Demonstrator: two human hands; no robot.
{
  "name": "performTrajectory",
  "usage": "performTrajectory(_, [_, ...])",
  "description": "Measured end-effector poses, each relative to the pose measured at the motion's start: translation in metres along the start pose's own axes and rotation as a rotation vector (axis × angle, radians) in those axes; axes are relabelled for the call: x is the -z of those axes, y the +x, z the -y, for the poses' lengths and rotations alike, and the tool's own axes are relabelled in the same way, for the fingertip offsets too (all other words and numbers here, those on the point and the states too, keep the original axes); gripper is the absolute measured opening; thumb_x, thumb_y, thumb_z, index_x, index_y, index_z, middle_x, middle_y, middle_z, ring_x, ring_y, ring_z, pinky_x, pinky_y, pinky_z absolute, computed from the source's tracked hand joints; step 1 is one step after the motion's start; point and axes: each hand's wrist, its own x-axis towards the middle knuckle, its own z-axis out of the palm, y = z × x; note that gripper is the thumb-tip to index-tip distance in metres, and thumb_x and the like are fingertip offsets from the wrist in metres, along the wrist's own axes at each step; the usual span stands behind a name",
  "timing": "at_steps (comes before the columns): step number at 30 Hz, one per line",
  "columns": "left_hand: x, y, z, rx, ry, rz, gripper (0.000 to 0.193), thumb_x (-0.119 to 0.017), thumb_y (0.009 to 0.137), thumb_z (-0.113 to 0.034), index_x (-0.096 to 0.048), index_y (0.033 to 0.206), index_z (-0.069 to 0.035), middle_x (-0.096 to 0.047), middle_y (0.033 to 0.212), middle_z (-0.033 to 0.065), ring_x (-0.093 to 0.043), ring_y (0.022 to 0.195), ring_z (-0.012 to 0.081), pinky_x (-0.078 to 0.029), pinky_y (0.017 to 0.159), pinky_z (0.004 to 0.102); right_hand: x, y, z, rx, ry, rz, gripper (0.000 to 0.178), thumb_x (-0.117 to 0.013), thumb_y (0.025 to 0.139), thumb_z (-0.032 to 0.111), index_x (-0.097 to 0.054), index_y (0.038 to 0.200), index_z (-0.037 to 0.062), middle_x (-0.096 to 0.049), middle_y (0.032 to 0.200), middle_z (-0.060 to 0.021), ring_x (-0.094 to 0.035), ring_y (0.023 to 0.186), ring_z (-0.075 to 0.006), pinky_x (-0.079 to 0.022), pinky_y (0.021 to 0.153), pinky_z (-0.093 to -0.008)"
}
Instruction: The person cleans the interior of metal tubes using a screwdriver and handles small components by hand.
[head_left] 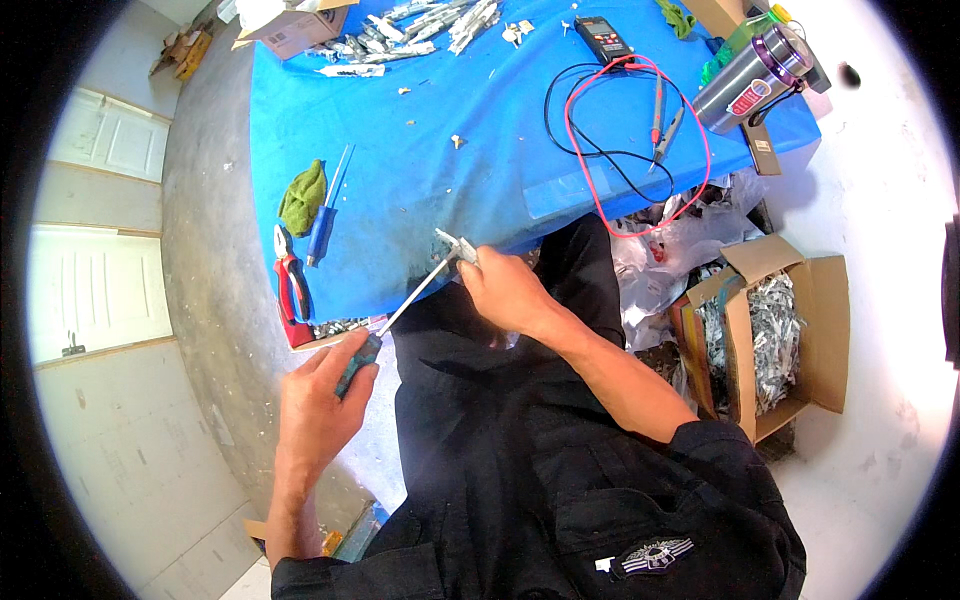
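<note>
My left hand [322, 400] is closed round the dark teal handle of a screwdriver [415, 295]. The shaft slants up to the right, and its tip meets a small pale metal-and-plastic part [458, 245]. That part is pinched in my right hand [505, 290] at the near edge of the blue-covered table [420, 180]. Its exact kind is too small to make out. Left of it lie a second screwdriver [322, 232] with a blue handle, red-handled pliers [290, 275] and a crumpled green cloth [302, 198].
At the table's far side lies a pile of grey-white strips [425, 25] beside a cardboard box [290, 30]. A multimeter [603, 40] with red and black leads and a steel flask [752, 80] stand to the right. Below, an open carton [828, 330] holds many silvery pieces.
</note>
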Motion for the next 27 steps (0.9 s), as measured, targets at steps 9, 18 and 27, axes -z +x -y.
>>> performTrajectory(9, [-0.004,-0.004,0.000,-0.037,0.082,-0.006,0.037,-0.077,0.088,-0.010,-0.070,0.125,-0.006,-0.075,0.096,0.0173,-0.075,0.080,0.0375,-0.058,0.068,0.0424,0.004,-0.003,0.006,-0.006,-0.056,0.003,0.039,-0.057,0.105,0.034,-0.064,0.100,-0.0045,-0.070,0.086,-0.0327,-0.068,0.086,-0.0529,-0.053,0.079,-0.0607])
performTrajectory(18, [0.009,0.010,-0.004,0.026,0.147,0.168,0.037,-0.077,0.088,-0.005,-0.070,0.124,0.001,-0.076,0.109,0.0207,-0.077,0.090,0.0349,-0.060,0.079,0.0390,0.011,-0.003,0.011,-0.012,-0.094,0.051,0.040,-0.057,0.105,0.034,-0.063,0.098,-0.0047,-0.070,0.084,-0.0326,-0.069,0.083,-0.0522,-0.054,0.077,-0.0608])
performTrajectory(27, [0.005,0.017,0.022,0.041,-0.111,0.138,0.031,-0.076,0.091,-0.010,-0.072,0.120,-0.001,-0.076,0.091,0.0177,-0.074,0.074,0.0295,-0.057,0.070,0.0389,0.010,-0.003,0.009,0.012,-0.112,0.062,0.038,-0.059,0.105,0.031,-0.062,0.097,-0.0058,-0.070,0.083,-0.0329,-0.069,0.082,-0.0520,-0.055,0.075,-0.0601])
